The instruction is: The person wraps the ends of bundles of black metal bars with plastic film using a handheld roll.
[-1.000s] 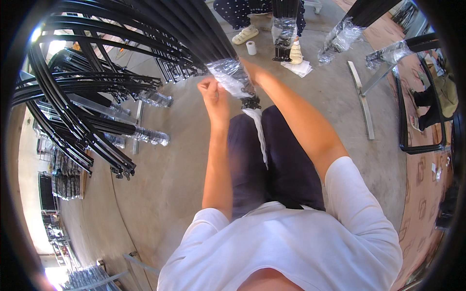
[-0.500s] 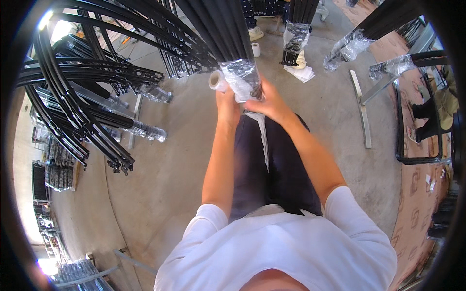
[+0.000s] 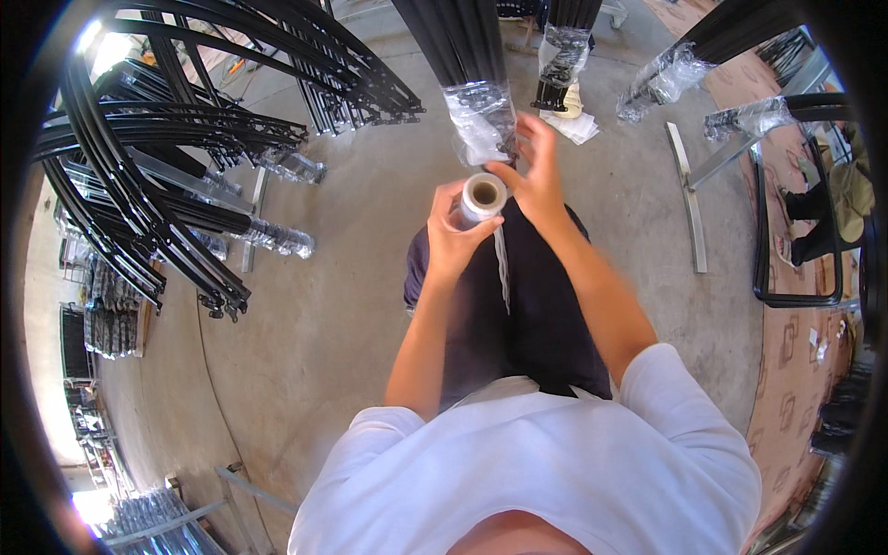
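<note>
My left hand [image 3: 450,233] is closed round a roll of clear stretch film [image 3: 481,209], its cardboard core facing up. In front of me the end of a bundle of black tubes [image 3: 451,42] is wrapped in clear film [image 3: 481,120]. Beside the right edge of that wrapped end is my right hand [image 3: 538,174], fingers apart and slightly curved. Its fingertips are close to the film; whether they touch it I cannot tell. A thin twisted strip of film [image 3: 501,268] hangs down over my dark trousers.
Stacks of curved black tubes [image 3: 139,194], some with film-wrapped ends, fill the left side. More wrapped bundles [image 3: 564,55] stand ahead and at the right [image 3: 680,79]. A metal bar [image 3: 686,199] lies on the floor at right. Another person's legs [image 3: 814,217] show at the far right.
My left hand has brought the film roll from the bundle's left side toward me, in front of the wrapped end. My right hand has loosened from the bundle and opened beside it.
</note>
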Action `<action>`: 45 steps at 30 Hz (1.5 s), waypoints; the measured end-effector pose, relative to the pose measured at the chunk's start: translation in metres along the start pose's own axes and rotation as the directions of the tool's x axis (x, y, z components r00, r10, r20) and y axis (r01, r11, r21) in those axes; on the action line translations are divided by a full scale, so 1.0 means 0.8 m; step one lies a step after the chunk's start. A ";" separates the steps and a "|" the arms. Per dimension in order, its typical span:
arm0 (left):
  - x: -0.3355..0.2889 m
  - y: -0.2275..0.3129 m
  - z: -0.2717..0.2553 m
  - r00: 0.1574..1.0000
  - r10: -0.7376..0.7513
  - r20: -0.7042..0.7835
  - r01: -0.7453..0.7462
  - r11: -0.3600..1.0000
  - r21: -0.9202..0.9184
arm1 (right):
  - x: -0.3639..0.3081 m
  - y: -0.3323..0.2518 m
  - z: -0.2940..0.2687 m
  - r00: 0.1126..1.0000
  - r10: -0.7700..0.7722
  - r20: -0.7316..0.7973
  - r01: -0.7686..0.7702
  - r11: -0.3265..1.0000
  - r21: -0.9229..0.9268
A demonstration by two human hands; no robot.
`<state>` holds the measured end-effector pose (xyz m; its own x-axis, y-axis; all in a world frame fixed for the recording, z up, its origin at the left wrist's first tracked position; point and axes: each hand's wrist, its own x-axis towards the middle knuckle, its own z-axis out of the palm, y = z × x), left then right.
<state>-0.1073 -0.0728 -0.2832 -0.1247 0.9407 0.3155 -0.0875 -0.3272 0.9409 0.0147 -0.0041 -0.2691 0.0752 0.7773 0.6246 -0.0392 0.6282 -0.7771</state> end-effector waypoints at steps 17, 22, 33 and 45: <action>0.105 0.044 0.037 0.937 -0.061 0.345 0.120 0.981 -0.152 | -0.065 -0.069 -0.047 0.924 0.283 0.257 -0.288 0.958 -0.019; 0.109 0.042 0.044 0.909 -0.056 0.414 0.174 0.951 -0.254 | -0.007 -0.043 -0.125 0.971 0.234 0.042 -0.227 0.965 -0.133; 0.081 0.031 0.040 0.983 0.004 0.186 -0.001 1.000 -0.016 | 0.117 0.014 0.006 0.821 0.099 0.562 -0.302 0.911 0.281; 0.080 0.020 -0.003 0.961 -0.149 -0.234 0.142 0.989 -0.048 | 0.122 0.095 0.059 0.565 0.079 0.821 -0.561 0.767 0.312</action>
<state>-0.1189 -0.0182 -0.2482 -0.3376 0.9317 0.1337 -0.1515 -0.1940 0.9692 -0.0280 0.1216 -0.2636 -0.7788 0.5169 0.3555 -0.3833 0.0566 -0.9219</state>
